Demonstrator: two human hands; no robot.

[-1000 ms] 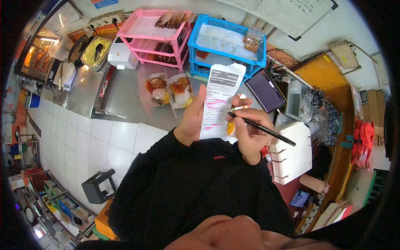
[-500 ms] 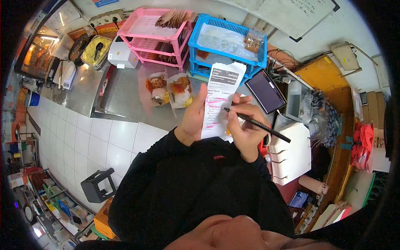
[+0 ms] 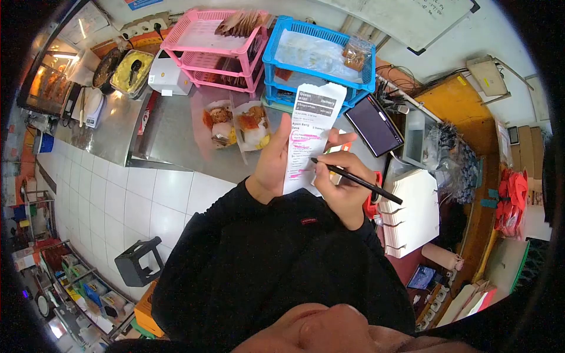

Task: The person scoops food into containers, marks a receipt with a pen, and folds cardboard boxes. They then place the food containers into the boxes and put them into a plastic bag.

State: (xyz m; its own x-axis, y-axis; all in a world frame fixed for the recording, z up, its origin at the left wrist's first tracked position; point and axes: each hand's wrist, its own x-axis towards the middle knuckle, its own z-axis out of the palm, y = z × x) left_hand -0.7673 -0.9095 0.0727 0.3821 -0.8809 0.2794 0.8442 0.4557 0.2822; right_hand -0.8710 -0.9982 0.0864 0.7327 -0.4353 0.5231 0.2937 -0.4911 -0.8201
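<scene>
A long white receipt point(image 3: 307, 138) with printed text and several pink marks is held up in front of my chest. My left hand point(image 3: 272, 160) grips its left side, with the fingers behind the paper. In my right hand point(image 3: 346, 187) is a black pen point(image 3: 368, 185), its tip at the lower middle of the receipt. Beyond the receipt, on the metal counter, two open food boxes point(image 3: 221, 125) point(image 3: 253, 125) hold fried food and rice.
Pink tiered trays point(image 3: 200, 38) and blue tiered trays point(image 3: 321, 73) stand at the counter's back. A tablet point(image 3: 375, 125) leans to their right. Stacked white boxes point(image 3: 412, 215) are beside my right arm. A black stand point(image 3: 139, 262) is on the tiled floor.
The pen tip has moved slightly down and left on the receipt, along with my right hand. My left hand still holds the receipt. The view has shifted slightly.
</scene>
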